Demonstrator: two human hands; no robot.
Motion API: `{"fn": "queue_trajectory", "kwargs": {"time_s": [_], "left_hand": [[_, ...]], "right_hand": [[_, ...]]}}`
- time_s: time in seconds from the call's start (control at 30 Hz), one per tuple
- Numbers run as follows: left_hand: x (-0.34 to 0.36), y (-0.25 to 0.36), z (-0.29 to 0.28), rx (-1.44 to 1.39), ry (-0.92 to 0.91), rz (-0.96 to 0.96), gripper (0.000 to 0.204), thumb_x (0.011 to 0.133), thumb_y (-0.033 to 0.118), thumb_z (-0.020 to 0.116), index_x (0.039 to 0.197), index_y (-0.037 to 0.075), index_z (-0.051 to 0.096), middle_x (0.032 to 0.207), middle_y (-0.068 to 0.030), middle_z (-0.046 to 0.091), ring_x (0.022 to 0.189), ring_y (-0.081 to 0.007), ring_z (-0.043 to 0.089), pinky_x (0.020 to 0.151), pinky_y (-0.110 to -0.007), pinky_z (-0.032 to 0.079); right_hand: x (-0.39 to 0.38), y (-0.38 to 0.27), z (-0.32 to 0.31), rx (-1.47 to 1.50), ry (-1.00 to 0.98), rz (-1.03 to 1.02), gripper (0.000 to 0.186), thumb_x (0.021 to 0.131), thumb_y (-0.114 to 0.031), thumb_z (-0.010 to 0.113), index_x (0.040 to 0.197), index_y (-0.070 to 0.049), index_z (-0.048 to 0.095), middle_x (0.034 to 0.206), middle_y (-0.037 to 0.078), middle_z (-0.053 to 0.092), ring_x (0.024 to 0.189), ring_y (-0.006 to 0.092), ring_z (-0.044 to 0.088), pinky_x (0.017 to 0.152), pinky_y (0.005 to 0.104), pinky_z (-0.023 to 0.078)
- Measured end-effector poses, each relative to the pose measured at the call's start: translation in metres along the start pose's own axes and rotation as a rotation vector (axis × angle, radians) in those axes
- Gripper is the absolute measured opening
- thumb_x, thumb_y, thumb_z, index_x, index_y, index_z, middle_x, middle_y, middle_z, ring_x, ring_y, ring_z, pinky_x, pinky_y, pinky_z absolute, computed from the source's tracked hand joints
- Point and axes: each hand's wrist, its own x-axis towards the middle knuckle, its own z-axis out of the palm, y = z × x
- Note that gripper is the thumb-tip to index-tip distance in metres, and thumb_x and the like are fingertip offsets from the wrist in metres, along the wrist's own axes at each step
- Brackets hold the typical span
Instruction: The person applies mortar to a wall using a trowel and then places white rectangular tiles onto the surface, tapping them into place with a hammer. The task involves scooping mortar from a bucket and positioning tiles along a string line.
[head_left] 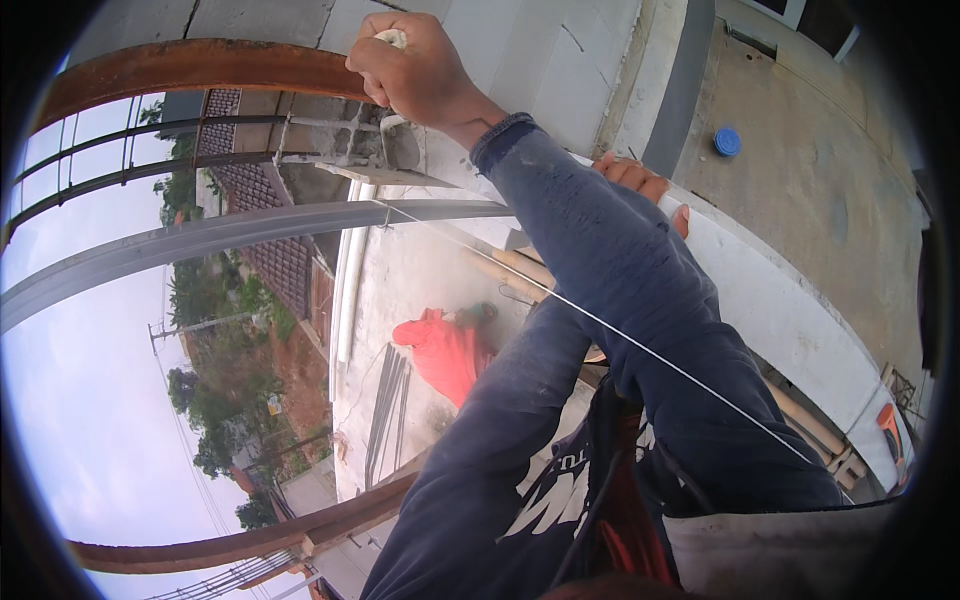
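Note:
My right arm crosses over my left. My right hand point(405, 70) is closed in a fist on a small pale object point(390, 40), beside the end of a rusty steel beam point(200, 65) and against the grey block wall point(520, 55). My left hand point(635, 185), partly hidden behind the right sleeve, curls its fingers over the edge of a long white ledge point(770, 280). A thin white string point(660, 358) runs diagonally across the view over my right sleeve. A grey metal channel point(180, 245) curves across the left, below the rusty beam.
A blue round lid point(726, 141) lies on the concrete slab at the right. An orange-handled tool point(888, 430) rests at the lower right. Below are a red cloth-like shape point(445, 355), dark rods point(385, 410) and poles point(515, 268). Roofs, trees and sky show at the left.

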Motion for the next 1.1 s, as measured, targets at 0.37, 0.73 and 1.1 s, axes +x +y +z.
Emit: {"fn": "queue_trajectory", "kwargs": {"time_s": [0.37,0.73,1.1], "left_hand": [[0.000,0.010,0.001,-0.032,0.211,0.054,0.038,0.095,0.042,0.067,0.112,0.008,0.073,0.116,-0.0107,0.072,0.121,-0.0279,0.064,0.124,-0.050,0.034],[0.002,-0.012,0.035,-0.078,0.482,0.217,0.032,0.087,0.042,0.068,0.095,0.012,0.064,0.097,-0.0068,0.060,0.102,-0.0260,0.059,0.109,-0.049,0.042],[-0.005,0.027,-0.045,-0.056,-0.082,0.016,0.056,0.100,0.037,0.059,0.147,0.005,0.060,0.157,-0.0207,0.056,0.147,-0.0348,0.052,0.124,-0.048,0.038]], "right_hand": [[-0.043,0.008,-0.035,-0.877,0.011,-0.215,0.013,0.091,-0.015,0.075,0.093,-0.005,0.067,0.081,0.013,0.072,0.074,0.0285,0.072,0.068,0.0433,0.056],[-0.091,-0.029,-0.005,-1.770,-0.504,0.099,0.030,0.099,-0.028,0.072,0.125,-0.012,0.072,0.093,0.020,0.076,0.088,0.0389,0.077,0.075,0.0499,0.061],[-0.058,-0.064,-0.039,-1.458,-0.570,0.534,0.037,0.107,-0.031,0.058,0.133,-0.012,0.076,0.122,0.030,0.074,0.113,0.0461,0.070,0.101,0.0468,0.055]]}}
